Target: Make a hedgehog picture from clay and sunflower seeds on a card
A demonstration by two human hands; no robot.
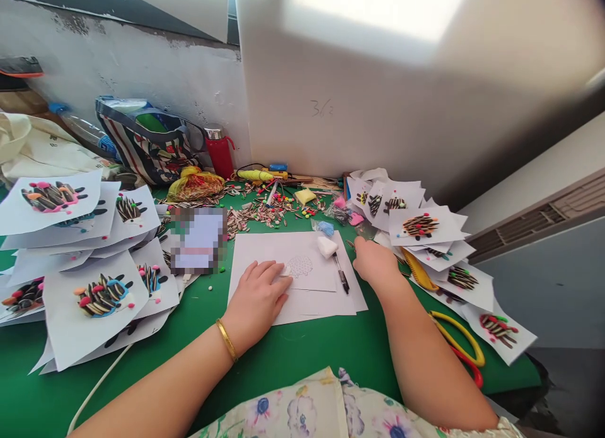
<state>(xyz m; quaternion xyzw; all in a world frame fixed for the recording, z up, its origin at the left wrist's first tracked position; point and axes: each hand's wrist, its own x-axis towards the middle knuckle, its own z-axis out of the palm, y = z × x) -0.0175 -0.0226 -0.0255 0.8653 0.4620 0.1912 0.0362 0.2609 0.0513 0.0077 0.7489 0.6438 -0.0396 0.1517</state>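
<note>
White paper (255, 242) lies on the green table, with a small sheet on top bearing a dotted hedgehog-like drawing (300, 266). My left hand (259, 296) rests flat on the papers just left of the drawing, fingers spread. Right of the paper, my right hand (374, 260) has its fingers curled down at the table; its fingertips are hidden, and what they hold cannot be made out. Beside the drawing are a black pen (341, 275) and a white lump in clear wrap (327, 246). A blue lump in a bag (325, 228) sits behind them.
Sheets decorated with seeds are stacked at left (135, 312) and right (454, 246). A phone (198, 239), scattered seeds (259, 214), a red flask (220, 153) and a striped bag (142, 142) stand behind. Yellow and red handles (466, 340) lie near my right forearm.
</note>
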